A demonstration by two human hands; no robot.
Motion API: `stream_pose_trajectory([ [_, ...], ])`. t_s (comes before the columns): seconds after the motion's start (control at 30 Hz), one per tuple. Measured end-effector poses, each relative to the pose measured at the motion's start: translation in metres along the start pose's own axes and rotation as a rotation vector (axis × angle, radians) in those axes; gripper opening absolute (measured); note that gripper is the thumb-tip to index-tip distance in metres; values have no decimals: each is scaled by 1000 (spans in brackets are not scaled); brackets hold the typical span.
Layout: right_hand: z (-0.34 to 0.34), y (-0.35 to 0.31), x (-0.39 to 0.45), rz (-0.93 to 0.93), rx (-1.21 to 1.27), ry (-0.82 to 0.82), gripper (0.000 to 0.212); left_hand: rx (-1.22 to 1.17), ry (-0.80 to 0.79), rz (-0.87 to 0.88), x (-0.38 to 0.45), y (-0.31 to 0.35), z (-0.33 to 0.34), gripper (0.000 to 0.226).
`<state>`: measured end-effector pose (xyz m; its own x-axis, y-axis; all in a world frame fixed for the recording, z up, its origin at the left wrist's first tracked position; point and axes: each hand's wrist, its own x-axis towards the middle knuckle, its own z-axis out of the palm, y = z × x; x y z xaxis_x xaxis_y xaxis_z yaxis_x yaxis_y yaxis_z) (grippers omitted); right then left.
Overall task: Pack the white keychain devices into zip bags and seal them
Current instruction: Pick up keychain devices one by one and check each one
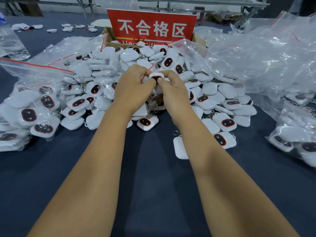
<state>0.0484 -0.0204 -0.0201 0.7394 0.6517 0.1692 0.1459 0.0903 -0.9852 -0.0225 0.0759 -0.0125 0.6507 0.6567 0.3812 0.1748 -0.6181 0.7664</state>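
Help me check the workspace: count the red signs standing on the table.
1. The red sign stands upright in a cardboard box behind the pile of white keychain devices; others may be hidden beyond view.

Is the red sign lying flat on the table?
No, the red sign stands upright behind the pile of white keychain devices, in a cardboard box.

Two hands are in view: left hand point(132, 89) and right hand point(172, 93). Together they hold one white keychain device point(156, 76). One heap of loose devices point(205, 98), too many to count. One red sign point(151, 27). One water bottle point(10, 40). Bagged devices point(30, 113) uncountable.
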Motion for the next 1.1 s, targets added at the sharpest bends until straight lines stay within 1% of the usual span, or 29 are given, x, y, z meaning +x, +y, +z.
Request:
stream_pose_trajectory([
  [0.07, 0, 0, 0, -9, -13, 3, 18, 6, 0, 2, 0, 1, 0, 8],
  [0.17, 0, 1, 0, -8, -9, -1, 20, 6, 2, 4, 0, 0, 1, 7],
  [0.33, 1, 0, 0, 8, 3, 6, 19, 7, 10, 20, 1, -3, 2, 17],
  [0.5, 0, -1, 0, 23, 24, 14, 18, 6, 4, 31, 1, -3, 1, 13],
  [0.6, 0, -2, -1, 40, 74, -4, 17, 19, -10, 30, 1, -3, 0, 18],
  [0.73, -1, -2, 0, 36, 52, -11, 18, 70, -30, 46, 4, -5, 1, 11],
  [0.9, 0, -2, 1, 49, 24, -19, 19, 120, -25, 79, 6, -4, 1, 10],
  [1.03, 0, -2, 0, 51, 34, -15, 17, 58, -23, 63, 2, -1, -1, 7],
  [1.1, 0, -2, 0, 58, 48, -7, 17, 11, -29, 50, 1, 1, -1, 13],
])
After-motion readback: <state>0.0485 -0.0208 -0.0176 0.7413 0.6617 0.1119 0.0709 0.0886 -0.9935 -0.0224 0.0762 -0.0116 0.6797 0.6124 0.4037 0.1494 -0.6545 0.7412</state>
